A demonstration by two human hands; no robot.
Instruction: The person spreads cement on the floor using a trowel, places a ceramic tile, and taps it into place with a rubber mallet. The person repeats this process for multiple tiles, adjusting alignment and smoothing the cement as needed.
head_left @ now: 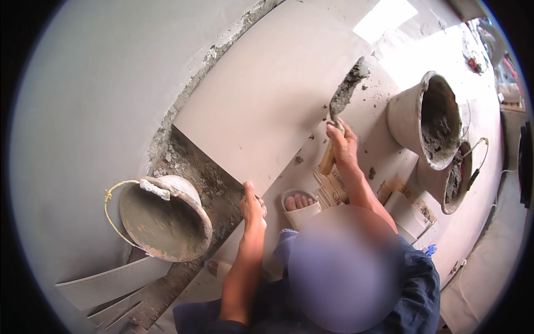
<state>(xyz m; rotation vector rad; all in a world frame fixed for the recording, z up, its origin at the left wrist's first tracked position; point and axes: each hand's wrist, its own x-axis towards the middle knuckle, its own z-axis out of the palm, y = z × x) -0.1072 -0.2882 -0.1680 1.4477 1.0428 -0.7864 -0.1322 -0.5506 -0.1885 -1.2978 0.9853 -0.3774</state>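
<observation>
A large beige tile (261,89) extends from the upper middle, one long side along the base of the wall. At its near corner my left hand (253,206) is closed, the thumb on the tile's top and the fingers partly hidden. My right hand (344,146) grips the yellowish handle of a trowel (326,161), to the right of the tile. Wet grey mortar (349,86) covers the trowel's blade, which points away from me beside the tile's right edge. Rough rubble and mortar (208,167) show in the uncovered strip below the tile's left corner.
A bucket (167,217) with greyish contents stands left, against the wall (100,100). Two mortar buckets, a nearer one (406,119) and another (431,183), tilt at right. Cardboard pieces (334,189), tile strips (117,281) and mortar crumbs lie about. A sandalled foot (300,205) is between my arms.
</observation>
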